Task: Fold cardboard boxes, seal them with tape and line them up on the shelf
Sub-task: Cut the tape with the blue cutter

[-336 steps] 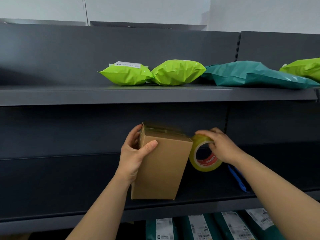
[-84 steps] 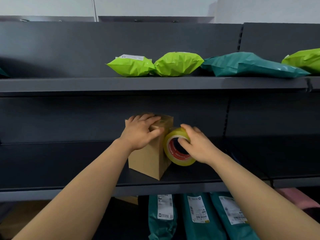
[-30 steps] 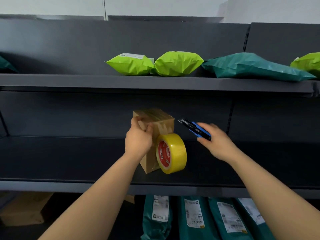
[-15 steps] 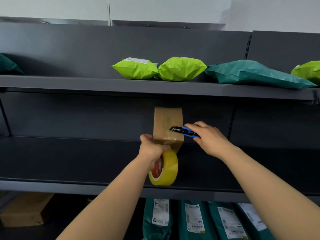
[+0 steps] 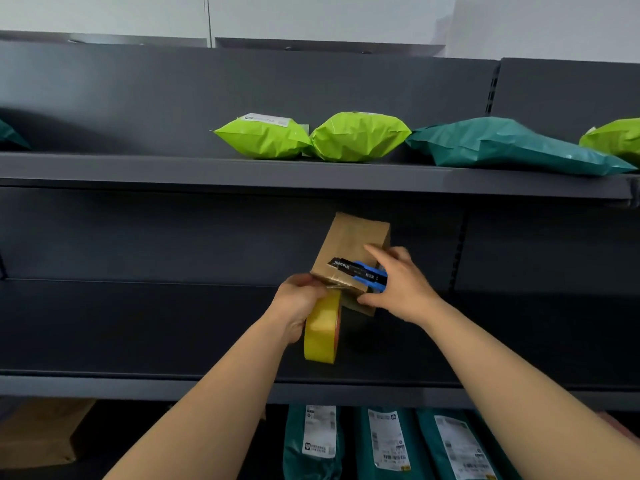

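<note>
The box (image 5: 349, 244) is off the boards, held tilted in the air in front of the back panel of the middle shelf (image 5: 138, 386), about halfway along its front edge. The left hand (image 5: 298, 303) grips the tape roll (image 5: 320, 329) with its fingers curled round it, and the top of the hand touches the box's lower left corner. The roll hangs just under that corner, so a short stretch of tape runs taut from roll to cardboard.

The right hand (image 5: 403, 285) holds the knife (image 5: 358, 273) across the box's lower end. Its forefinger lies straight on the cardboard above and its thumb presses the edge below; the other fingers are hidden behind the handle. This hold seems meant to steady the box while the blade meets the tape, so the step in hand is likely cutting the strip free. Green parcels (image 5: 263, 136) lie on the upper shelf (image 5: 207, 171), well apart from the work.
</note>
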